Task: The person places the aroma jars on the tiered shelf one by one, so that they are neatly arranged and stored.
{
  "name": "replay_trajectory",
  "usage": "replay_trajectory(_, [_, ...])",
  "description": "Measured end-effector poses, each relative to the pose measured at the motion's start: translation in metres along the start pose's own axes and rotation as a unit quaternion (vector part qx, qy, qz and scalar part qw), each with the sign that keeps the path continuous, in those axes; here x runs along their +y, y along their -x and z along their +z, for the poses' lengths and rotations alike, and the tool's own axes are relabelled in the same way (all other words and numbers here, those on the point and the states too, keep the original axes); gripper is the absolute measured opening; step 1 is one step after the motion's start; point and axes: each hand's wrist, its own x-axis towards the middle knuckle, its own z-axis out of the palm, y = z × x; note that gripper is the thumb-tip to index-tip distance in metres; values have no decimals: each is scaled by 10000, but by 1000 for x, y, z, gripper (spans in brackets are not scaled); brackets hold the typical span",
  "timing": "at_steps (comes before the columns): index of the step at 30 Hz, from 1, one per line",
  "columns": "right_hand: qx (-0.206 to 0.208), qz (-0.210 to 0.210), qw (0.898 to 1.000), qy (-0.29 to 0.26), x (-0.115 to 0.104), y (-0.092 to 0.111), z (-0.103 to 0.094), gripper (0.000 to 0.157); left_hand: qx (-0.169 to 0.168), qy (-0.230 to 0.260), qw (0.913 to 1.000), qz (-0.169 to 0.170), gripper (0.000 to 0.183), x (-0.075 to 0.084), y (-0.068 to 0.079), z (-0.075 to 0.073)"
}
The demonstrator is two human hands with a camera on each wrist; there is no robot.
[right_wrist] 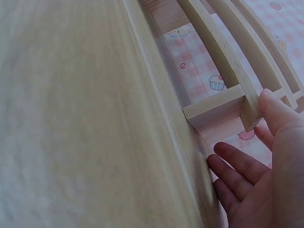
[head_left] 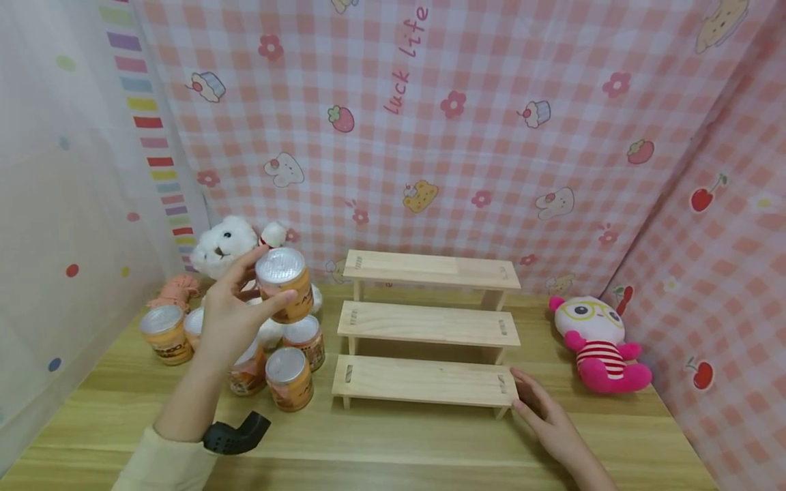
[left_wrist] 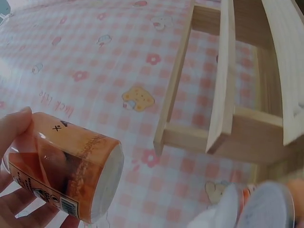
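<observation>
The left hand (head_left: 235, 319) is raised in a grip, thumb opposite the curved fingers, its forearm (head_left: 192, 402) slanting up from the lower left. The right hand (head_left: 549, 423) sits lower, thumb and index finger extended, the other fingers loosely bent.

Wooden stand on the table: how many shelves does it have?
3, all in plain view: the top shelf at the back, the middle shelf lower and further forward, and the bottom shelf at the front.
</observation>
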Motion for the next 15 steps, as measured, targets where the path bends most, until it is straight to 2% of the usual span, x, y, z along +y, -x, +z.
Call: replay_trajectory(15, [-28, -87, 9999, 42, 2, 0, -1, 48, -532, 569, 9969, 133, 69, 14, -22, 51])
